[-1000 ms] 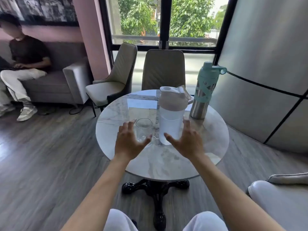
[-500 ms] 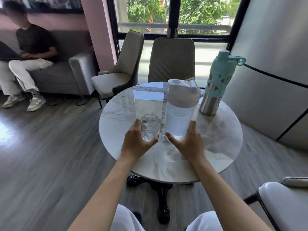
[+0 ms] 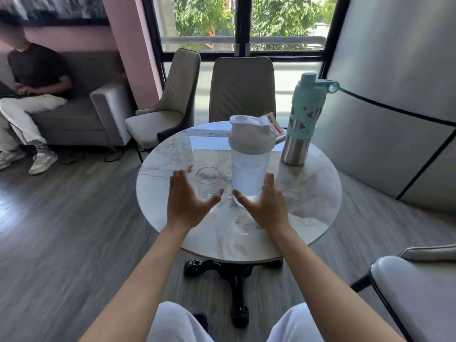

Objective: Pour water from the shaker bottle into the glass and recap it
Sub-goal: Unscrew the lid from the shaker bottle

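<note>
teal steel bottle (image 3: 304, 124) upright on marble table (image 3: 308, 193); chairs (image 3: 243, 90) behind.

Both forearms are being held out forward, bare, with the wrists nearly straight. The left hand (image 3: 183, 202) is being held open, palm down, fingers spread and the thumb being pointed inward toward the right hand (image 3: 265, 206). The right hand is being held open likewise, its thumb being pointed toward the left. The two thumb tips are being kept just apart. Nothing is being gripped.
</note>
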